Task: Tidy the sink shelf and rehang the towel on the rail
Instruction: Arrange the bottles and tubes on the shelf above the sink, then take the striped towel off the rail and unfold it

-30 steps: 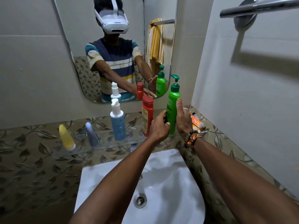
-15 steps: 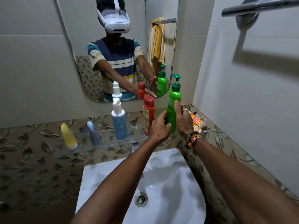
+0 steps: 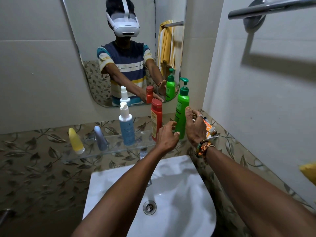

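Both hands flank the green pump bottle [image 3: 181, 113] at the glass shelf's [image 3: 109, 147] right end (upright beside the red bottle [image 3: 156, 119]), left hand [image 3: 166, 138] and right hand [image 3: 195, 127] open, fingers loosely spread.

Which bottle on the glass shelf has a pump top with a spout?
The green bottle, rightmost in the row, between both hands. The red bottle has a flat cap; the blue bottle has a white capped top.
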The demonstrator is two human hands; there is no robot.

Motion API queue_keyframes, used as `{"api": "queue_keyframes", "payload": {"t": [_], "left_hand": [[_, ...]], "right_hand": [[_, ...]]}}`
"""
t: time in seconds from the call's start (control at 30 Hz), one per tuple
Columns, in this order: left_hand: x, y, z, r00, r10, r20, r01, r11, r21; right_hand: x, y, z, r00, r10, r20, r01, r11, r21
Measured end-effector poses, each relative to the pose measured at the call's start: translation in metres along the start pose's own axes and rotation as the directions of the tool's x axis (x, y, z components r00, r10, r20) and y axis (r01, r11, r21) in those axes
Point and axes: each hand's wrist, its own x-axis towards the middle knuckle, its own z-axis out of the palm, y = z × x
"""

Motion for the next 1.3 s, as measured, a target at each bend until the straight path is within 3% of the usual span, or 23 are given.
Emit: {"api": "queue_keyframes", "payload": {"t": [0.23,0.43,0.73,0.87,1.03,1.3], "left_hand": [[-0.014,0.007,-0.007,0.998,0.057,-0.022,-0.056,0.998,0.037],[-0.029,0.009,-0.018,0.979,0.161,-0.126,-0.155,0.986,0.056],[-0.048,0.008,-0.047,0.881,0.387,-0.272,-0.304,0.904,0.301],[-0.051,-0.002,-0.069,0.820,0.524,-0.230,-0.367,0.790,0.491],[-0.054,-0.016,-0.102,0.771,0.606,-0.193,-0.410,0.706,0.578],[-0.049,-0.035,-0.146,0.778,0.619,-0.110,-0.386,0.608,0.694]], "right_hand": [[-0.006,-0.001,-0.004,0.998,-0.039,-0.056,0.039,0.999,-0.007],[-0.012,-0.004,-0.004,0.987,-0.086,-0.138,0.082,0.996,-0.033],[-0.030,-0.008,-0.002,0.966,-0.174,-0.192,0.152,0.981,-0.119],[-0.046,-0.014,0.006,0.949,-0.251,-0.189,0.210,0.955,-0.209],[-0.067,-0.030,0.013,0.904,-0.411,-0.120,0.333,0.852,-0.405],[-0.097,-0.062,0.031,0.866,-0.488,-0.110,0.359,0.760,-0.541]]}}
